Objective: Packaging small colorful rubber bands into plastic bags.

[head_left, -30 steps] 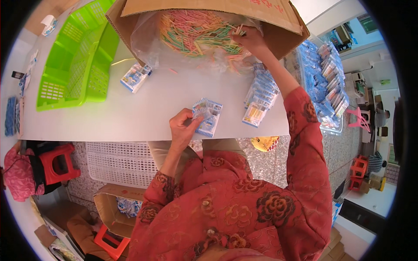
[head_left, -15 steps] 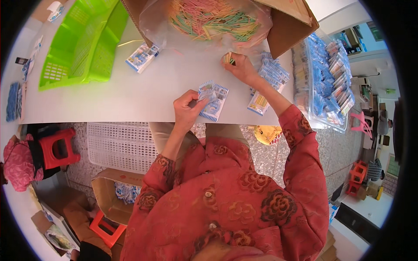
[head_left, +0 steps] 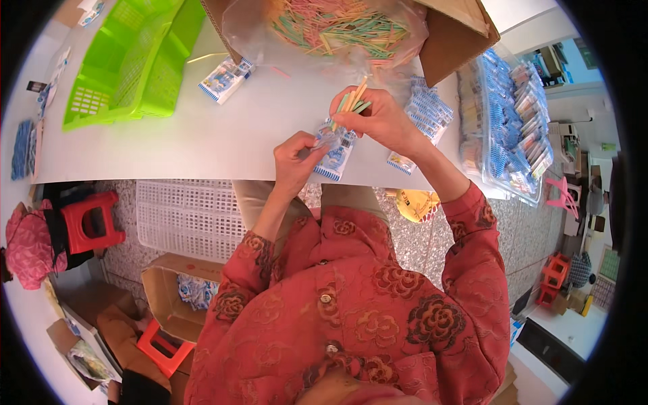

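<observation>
Thin pastel sticks (head_left: 352,102), yellow, orange and green, are bunched in my right hand (head_left: 383,123). Their lower ends meet the top of a small blue-and-white plastic packet (head_left: 334,160) near the table's front edge. My left hand (head_left: 294,162) pinches that packet at its upper left; whether the sticks have entered it, I cannot tell. Just right of my right hand lies an overlapping row of similar packets (head_left: 428,113). Beyond both hands, a clear plastic bag (head_left: 243,34) full of loose pink, yellow and green sticks spills from a cardboard box (head_left: 459,47).
A bright green basket (head_left: 101,121) stands at the left of the white table (head_left: 229,145), with another packet (head_left: 226,79) beside it. On the right, a clear tub (head_left: 478,165) holds many filled packets. Under the table are a white crate (head_left: 189,219) and a red stool (head_left: 91,223).
My right hand has come from near the bag toward me, bringing the sticks to the packet's top. My left hand keeps its pinch on the packet. The view has shifted slightly.
</observation>
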